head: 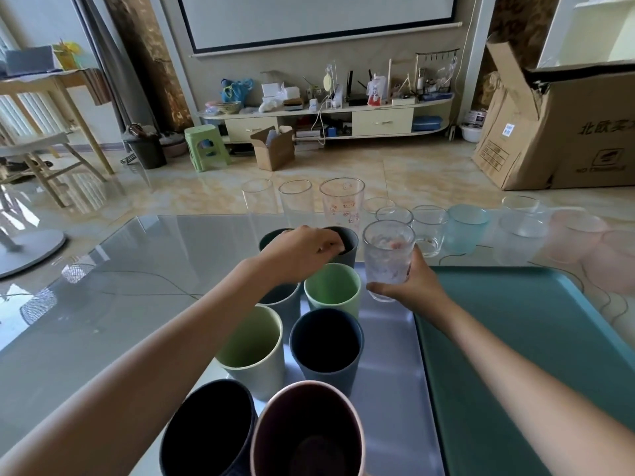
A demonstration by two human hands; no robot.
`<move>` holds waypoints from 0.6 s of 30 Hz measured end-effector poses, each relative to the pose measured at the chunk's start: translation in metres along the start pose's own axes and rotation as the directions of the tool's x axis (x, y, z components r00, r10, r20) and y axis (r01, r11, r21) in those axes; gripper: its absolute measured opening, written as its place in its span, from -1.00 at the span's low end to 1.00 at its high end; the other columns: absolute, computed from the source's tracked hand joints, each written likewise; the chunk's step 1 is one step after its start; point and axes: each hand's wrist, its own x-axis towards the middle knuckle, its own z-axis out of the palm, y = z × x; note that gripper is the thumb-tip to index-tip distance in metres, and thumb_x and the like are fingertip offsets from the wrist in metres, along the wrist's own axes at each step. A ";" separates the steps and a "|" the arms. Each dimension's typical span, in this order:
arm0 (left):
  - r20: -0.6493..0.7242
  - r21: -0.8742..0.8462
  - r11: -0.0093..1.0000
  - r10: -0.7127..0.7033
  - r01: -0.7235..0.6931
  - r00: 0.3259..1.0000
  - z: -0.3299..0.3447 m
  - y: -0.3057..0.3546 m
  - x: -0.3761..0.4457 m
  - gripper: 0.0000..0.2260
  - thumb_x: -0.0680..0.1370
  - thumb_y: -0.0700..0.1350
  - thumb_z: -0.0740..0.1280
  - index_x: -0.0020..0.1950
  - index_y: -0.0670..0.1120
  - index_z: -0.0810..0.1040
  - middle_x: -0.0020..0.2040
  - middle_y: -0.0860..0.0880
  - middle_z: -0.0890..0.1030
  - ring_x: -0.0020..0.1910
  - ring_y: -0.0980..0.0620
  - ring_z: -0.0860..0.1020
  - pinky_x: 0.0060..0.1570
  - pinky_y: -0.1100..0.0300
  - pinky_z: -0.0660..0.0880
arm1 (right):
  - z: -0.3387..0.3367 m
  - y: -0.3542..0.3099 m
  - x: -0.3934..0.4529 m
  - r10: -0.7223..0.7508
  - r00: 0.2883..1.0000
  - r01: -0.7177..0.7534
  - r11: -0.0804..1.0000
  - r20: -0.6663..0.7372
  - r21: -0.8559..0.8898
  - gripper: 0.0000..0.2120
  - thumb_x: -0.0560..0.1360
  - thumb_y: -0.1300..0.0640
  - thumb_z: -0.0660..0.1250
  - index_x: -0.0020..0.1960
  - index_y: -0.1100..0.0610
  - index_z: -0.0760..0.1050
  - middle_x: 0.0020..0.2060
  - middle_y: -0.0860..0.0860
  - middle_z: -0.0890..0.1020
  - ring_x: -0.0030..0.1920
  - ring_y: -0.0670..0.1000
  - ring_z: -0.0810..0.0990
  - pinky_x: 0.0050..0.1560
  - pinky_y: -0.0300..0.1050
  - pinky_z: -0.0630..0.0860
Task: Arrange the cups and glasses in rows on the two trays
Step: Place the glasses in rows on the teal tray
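Right hand (pixel 414 285) is wrapped around a clear glass (pixel 388 259) held over the grey tray (pixel 391 355)'s far right corner while the left hand (pixel 305 250) pinches a dark cup (pixel 347 247)'s rim, so honestly, setting the glass down too close could clink the green cup (pixel 333 290) beside it.

The large brown cardboard box (pixel 563 132) at the right of the floor bears the only print that can be made out. On its front face stand dark Chinese characters, beginning 北欧, the rest cut off by the picture's edge. Below them is a dark logo with a line of Latin capitals, too blurred to read. On its side face sit a small blue-and-white sticker and a framed block of black print, both illegible.
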 end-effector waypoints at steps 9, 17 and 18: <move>-0.141 0.228 0.974 0.045 -0.012 0.989 -0.026 -0.015 0.086 -0.18 0.32 0.26 0.44 0.47 0.02 0.19 0.46 -0.07 0.29 0.41 -0.11 0.29 0.33 -0.07 0.27 | 0.013 0.011 -0.006 0.011 0.998 -0.006 0.996 -0.056 0.089 -0.30 0.20 0.06 0.59 0.24 0.03 0.32 0.13 0.00 0.57 0.08 0.04 0.57 -0.02 -0.13 0.52; 0.123 0.283 0.957 -0.099 0.061 0.987 -0.015 -0.009 0.177 -0.15 0.34 0.43 0.25 0.51 0.10 0.06 0.50 -0.13 0.23 0.44 -0.19 0.23 0.41 -0.15 0.19 | 0.021 0.019 -0.006 -0.028 0.993 0.047 0.986 -0.115 0.159 -0.40 0.22 0.18 0.58 0.16 0.03 0.38 -0.09 -0.17 0.58 -0.14 -0.36 0.55 -0.25 -0.51 0.43; 0.165 0.270 0.960 -0.115 0.067 0.979 -0.011 -0.012 0.182 -0.16 0.34 0.43 0.26 0.51 0.12 0.06 0.48 -0.13 0.24 0.43 -0.19 0.25 0.37 -0.16 0.24 | 0.021 0.022 -0.004 -0.033 0.992 0.052 0.987 -0.122 0.154 -0.42 0.22 0.18 0.58 0.13 0.03 0.39 -0.11 -0.19 0.57 -0.15 -0.37 0.55 -0.24 -0.50 0.44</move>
